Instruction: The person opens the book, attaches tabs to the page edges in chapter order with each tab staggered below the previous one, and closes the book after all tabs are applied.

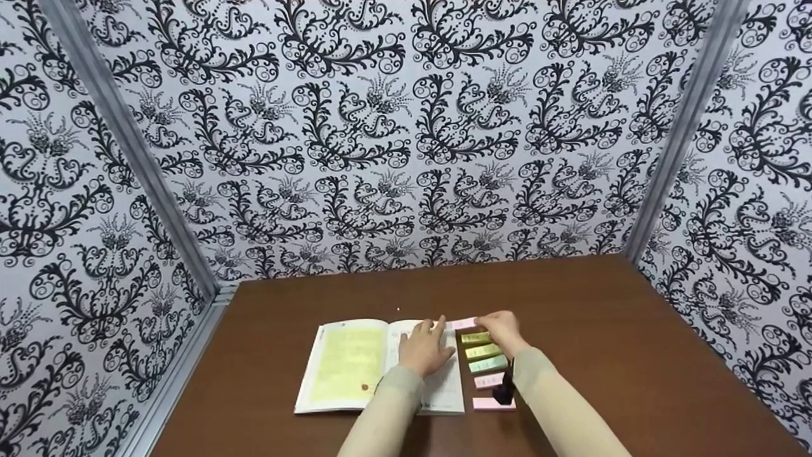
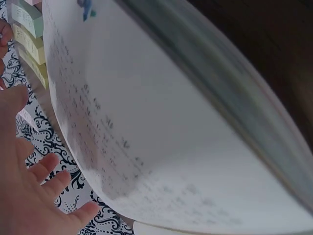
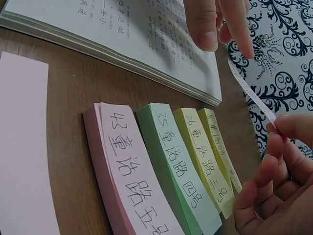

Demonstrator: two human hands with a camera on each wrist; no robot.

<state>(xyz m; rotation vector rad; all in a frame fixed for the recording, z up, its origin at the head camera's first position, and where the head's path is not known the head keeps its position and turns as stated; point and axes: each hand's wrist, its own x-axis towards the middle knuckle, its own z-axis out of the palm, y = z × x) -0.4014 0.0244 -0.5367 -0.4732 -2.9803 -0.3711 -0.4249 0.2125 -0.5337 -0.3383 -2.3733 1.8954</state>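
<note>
My left grip [image 1: 424, 349] covers part of the right page [image 1: 447, 384] of the book [image 1: 355, 362]; my left-wrist view blurs the writing [image 2: 111, 139].

The book [image 1: 379, 358] lies open and flat on the table, its left page mostly yellow, its right one white with printed lines, under the spread fingers of the left hand [image 1: 424, 350]. At that page's far outer corner a thin pink strip [image 1: 463, 324] stretches sideways, one end pinched by the right hand [image 1: 501, 333] (whether the other end touches the paper, I can't tell from here). Alongside the right page sits a column of slim paper pads: two yellow [image 1: 473, 338], one green [image 1: 487, 364], one pink [image 1: 488, 381], each handwritten in dark characters, then a nearer pink pad [image 1: 485, 404], looking blank.
</note>
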